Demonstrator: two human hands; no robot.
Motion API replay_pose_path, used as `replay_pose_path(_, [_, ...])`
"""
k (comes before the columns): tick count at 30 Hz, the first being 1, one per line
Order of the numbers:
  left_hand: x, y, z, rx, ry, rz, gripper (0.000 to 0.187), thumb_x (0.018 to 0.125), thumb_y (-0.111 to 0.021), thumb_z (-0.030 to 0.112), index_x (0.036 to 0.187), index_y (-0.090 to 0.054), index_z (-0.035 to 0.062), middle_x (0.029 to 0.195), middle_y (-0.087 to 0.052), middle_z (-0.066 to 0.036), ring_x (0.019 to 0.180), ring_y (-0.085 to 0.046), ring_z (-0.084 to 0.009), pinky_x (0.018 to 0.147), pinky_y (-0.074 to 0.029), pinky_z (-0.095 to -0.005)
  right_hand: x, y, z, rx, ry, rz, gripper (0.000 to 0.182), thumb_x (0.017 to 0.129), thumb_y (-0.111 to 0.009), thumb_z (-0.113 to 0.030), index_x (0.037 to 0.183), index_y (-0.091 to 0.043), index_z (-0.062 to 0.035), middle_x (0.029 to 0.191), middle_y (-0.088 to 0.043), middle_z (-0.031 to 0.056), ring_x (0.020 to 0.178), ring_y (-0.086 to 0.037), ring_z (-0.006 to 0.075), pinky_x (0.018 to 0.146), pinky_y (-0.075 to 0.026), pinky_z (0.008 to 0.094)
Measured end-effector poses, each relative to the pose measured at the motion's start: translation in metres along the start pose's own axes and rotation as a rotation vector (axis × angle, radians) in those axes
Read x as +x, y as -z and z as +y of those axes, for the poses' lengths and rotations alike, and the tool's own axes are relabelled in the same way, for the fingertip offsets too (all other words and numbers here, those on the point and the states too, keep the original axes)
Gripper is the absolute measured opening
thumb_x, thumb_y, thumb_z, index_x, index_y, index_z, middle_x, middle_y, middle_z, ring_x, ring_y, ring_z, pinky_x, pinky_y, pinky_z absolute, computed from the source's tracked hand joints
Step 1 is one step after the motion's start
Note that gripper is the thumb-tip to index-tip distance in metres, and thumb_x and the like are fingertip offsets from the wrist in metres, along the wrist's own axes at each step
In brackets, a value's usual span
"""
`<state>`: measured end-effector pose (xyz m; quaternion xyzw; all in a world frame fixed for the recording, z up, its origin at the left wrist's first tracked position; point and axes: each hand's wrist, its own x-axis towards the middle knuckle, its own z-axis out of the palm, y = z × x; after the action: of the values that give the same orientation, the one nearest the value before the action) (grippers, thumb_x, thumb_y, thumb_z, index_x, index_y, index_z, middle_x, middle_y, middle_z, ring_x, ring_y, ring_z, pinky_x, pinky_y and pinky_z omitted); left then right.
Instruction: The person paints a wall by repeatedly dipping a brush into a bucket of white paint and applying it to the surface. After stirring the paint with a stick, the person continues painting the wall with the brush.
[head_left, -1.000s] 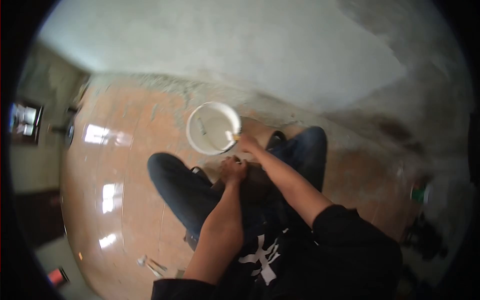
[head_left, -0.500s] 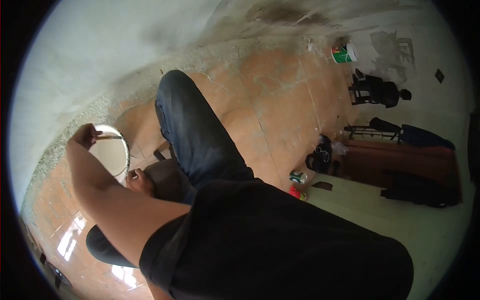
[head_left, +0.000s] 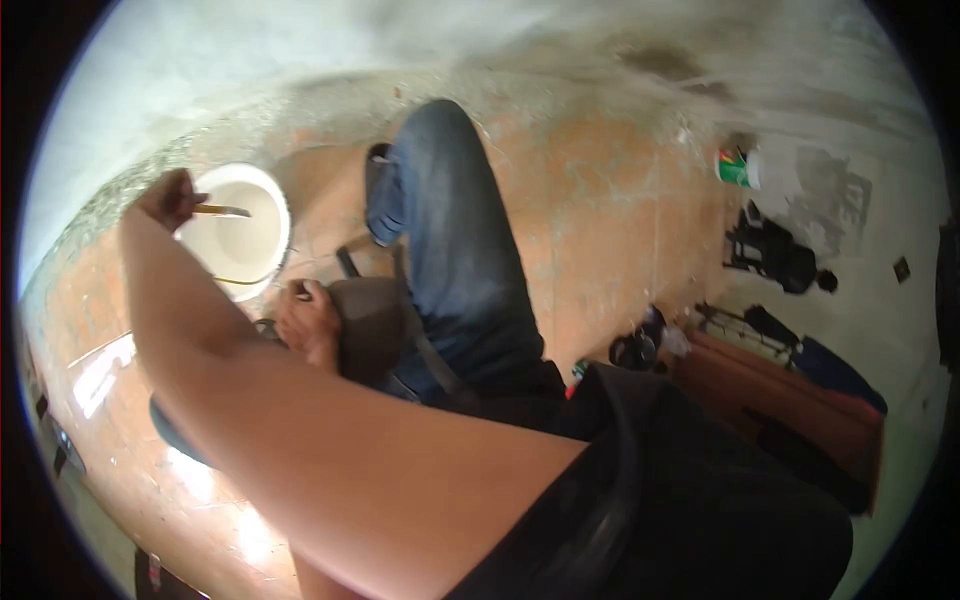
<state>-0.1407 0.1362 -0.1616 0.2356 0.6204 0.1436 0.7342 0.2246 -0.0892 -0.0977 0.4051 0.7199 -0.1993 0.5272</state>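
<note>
My right hand (head_left: 172, 200) grips a slim tool with a yellowish handle (head_left: 223, 211), whose tip reaches over a white bucket (head_left: 282, 215) on the tiled floor. Pale, creamy material lies inside the bucket, and its thin handle hangs on the near side. My left hand (head_left: 308, 322) rests by a dark seat-like object (head_left: 370, 325), its fingers curled; what they hold, if anything, is hidden. My right arm crosses the view and covers part of the left arm.
My bent knee in jeans (head_left: 440, 135) rises beside the bucket. A wall (head_left: 350, 35) runs along the top. Farther right are a green and white bucket (head_left: 737, 167), a seated person in dark clothes (head_left: 785, 262), and a brown piece of furniture with clothes (head_left: 770, 385).
The view has shifted, so the bucket and both hands appear higher. The tool has moved from near the bucket's rim to over its opening. My right arm fills more of the view.
</note>
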Motion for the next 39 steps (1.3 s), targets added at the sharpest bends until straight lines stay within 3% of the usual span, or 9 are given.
replay_pose_path(2, [-0.070,-0.096,-0.092,0.384,-0.235,0.566,0.022,0.083,-0.046,0.021,0.066,-0.051,0.0085,0.061,-0.049,-0.011,0.072,-0.059,-0.0261,0.072,-0.050,-0.0385,0.008,0.039,-0.014,-0.054,0.024,0.070,0.009,0.079,-0.060,-0.012,0.083,-0.067,-0.0080,0.081,-0.062,0.0024,0.071,-0.055,0.0198,0.062,-0.044,0.0405])
replay_pose_path(4, [-0.137,-0.347,-0.158,0.798,-0.419,1.130,0.021,0.081,-0.050,0.022,0.081,-0.062,0.0048,0.080,-0.063,-0.018,0.071,-0.061,-0.0313,0.071,-0.048,-0.0414,0.010,0.076,-0.035,-0.095,0.055,0.136,0.008,0.080,-0.060,-0.012,0.082,-0.067,-0.0082,0.081,-0.062,0.0021,0.070,-0.055,0.0195,0.061,-0.044,0.0406])
replay_pose_path(5, [-0.192,-0.367,-0.090,0.367,-0.223,0.930,0.019,0.078,-0.053,0.022,0.080,-0.062,0.0056,0.081,-0.062,-0.019,0.076,-0.060,-0.0339,0.073,-0.046,-0.0431,0.011,0.093,-0.043,-0.113,0.066,0.160,0.008,0.080,-0.059,-0.012,0.082,-0.067,-0.0083,0.080,-0.062,0.0019,0.070,-0.054,0.0194,0.061,-0.043,0.0407])
replay_pose_path(20, [-0.156,-0.358,-0.133,0.429,-0.266,0.960,0.023,0.073,-0.056,0.026,0.083,-0.063,0.0063,0.087,-0.063,-0.014,0.082,-0.059,-0.0339,0.077,-0.044,-0.0436,0.112,0.164,-0.204,-0.248,0.177,0.318,0.011,0.081,-0.059,-0.012,0.088,-0.067,-0.0126,0.081,-0.061,-0.0002,0.068,-0.053,0.0162,0.053,-0.034,0.0404])
replay_pose_path(24, [-0.119,-0.368,-0.183,0.653,-0.251,1.000,0.028,0.078,-0.058,0.031,0.093,-0.063,0.0082,0.093,-0.064,-0.014,0.090,-0.059,-0.0312,0.080,-0.044,-0.0436,0.091,0.167,-0.134,-0.039,0.269,0.382,0.029,0.084,-0.056,-0.016,0.111,-0.066,-0.0143,0.113,-0.064,0.0040,0.105,-0.059,0.0227,0.072,-0.043,0.0413])
replay_pose_path(26, [-0.163,-0.353,-0.137,0.660,-0.178,0.803,0.034,0.074,-0.060,0.036,0.095,-0.063,0.0105,0.093,-0.064,-0.010,0.094,-0.058,-0.0287,0.084,-0.042,-0.0415,0.058,0.175,-0.077,0.062,0.371,0.363,0.030,0.081,-0.058,-0.013,0.110,-0.066,-0.0107,0.111,-0.065,0.0073,0.100,-0.062,0.0233,0.075,-0.047,0.0375])
replay_pose_path(29, [-0.161,-0.357,-0.121,0.461,-0.147,0.888,0.029,0.071,-0.059,0.034,0.086,-0.063,0.0098,0.088,-0.063,-0.011,0.089,-0.059,-0.0297,0.082,-0.043,-0.0421,0.057,0.148,-0.012,0.331,0.337,0.509,0.017,0.083,-0.052,-0.011,0.093,-0.065,-0.0064,0.091,-0.068,0.0147,0.085,-0.067,0.0289,0.068,-0.051,0.0421])
replay_pose_path(33, [-0.152,-0.360,-0.130,0.481,-0.204,0.965,0.023,0.071,-0.059,0.033,0.079,-0.062,0.0121,0.079,-0.063,-0.011,0.083,-0.060,-0.0298,0.080,-0.043,-0.0398,0.081,0.089,0.050,0.401,0.371,0.571,0.022,0.085,-0.045,-0.013,0.101,-0.054,0.0006,0.085,-0.064,0.0232,0.083,-0.063,0.0391,0.070,-0.050,0.0481])
replay_pose_path(39, [-0.157,-0.362,-0.131,0.435,-0.223,0.981,0.028,0.072,-0.057,0.037,0.082,-0.063,0.0113,0.081,-0.064,-0.014,0.083,-0.062,-0.0307,0.080,-0.044,-0.0418,0.100,0.028,0.057,0.301,0.280,0.656,0.027,0.089,-0.039,-0.013,0.110,-0.047,0.0020,0.086,-0.063,0.0228,0.079,-0.064,0.0380,0.068,-0.051,0.0482])
